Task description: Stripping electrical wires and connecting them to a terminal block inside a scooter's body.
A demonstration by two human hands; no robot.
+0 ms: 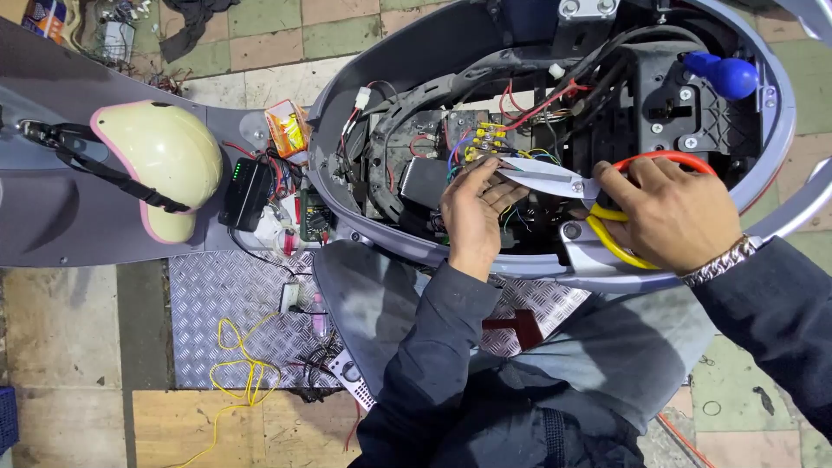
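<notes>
Wires (pixel 485 143) in open scooter bay: left hand (pixel 472 208) pinches a bundle, right hand (pixel 667 212) closed on scissors (pixel 555 178), blades open at bundle. Cut apparently not yet made.

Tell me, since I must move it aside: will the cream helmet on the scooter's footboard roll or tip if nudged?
The helmet looks rounded and dome-up, so it would probably rock or slide rather than roll far. Its loose black strap seems floppy and might snag.

surface: tiled floor (pixel 260 39) | on it: diamond-plate metal sheet (pixel 225 303), grey scooter body (pixel 52 217) | on sheet: yellow wire (pixel 238 368), black cables (pixel 316 360) | on scooter deck: cream helmet (pixel 160 165), black box (pixel 245 192)
</notes>
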